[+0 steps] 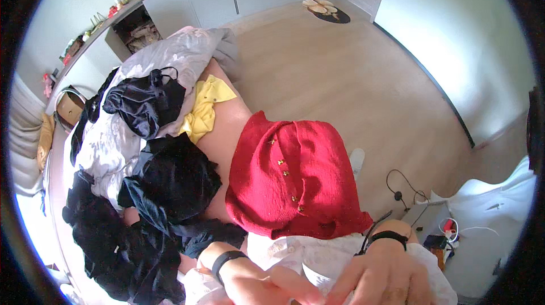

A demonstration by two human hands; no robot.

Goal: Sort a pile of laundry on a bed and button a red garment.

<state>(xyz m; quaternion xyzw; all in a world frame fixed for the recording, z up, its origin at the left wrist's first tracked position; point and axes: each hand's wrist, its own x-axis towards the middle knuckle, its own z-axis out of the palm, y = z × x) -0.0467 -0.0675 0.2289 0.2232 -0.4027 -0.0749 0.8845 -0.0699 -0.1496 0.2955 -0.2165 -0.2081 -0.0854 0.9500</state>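
Observation:
A red knitted cardigan (295, 180) with gold-coloured buttons lies spread out just ahead of my hands. Its near edge rests over white patterned cloth (284, 254). At the lower edge of the view, my left hand (264, 285) is closed, its fingers bent toward the right. Close by, my right hand (389, 276) is also closed, with fingers curled downward. The fingertips of both hands nearly meet low in the middle. Whatever they grip is cut off by the picture's edge. Each wrist wears a black band.
Black garments (173, 180) are heaped on the bed at left, beside a yellow garment (207, 106) and a rumpled grey-white quilt (170, 52). At right stand a grey cabinet top (471, 265) and cables (400, 196). A white slipper (356, 160) lies on the wooden floor (318, 72).

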